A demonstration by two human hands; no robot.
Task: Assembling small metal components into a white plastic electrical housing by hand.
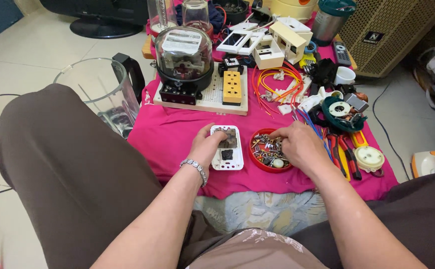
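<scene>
On pink cloth (pixel 177 139) | right hand (pixel 299 145) hides red dish (pixel 267 164) rim

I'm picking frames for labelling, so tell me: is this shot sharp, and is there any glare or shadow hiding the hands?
Head view: soft, even light, hands sharp; left hand on the white switch plate, right hand over the red dish. Mild reflections on the clear meter dome; edges bend slightly.
</scene>
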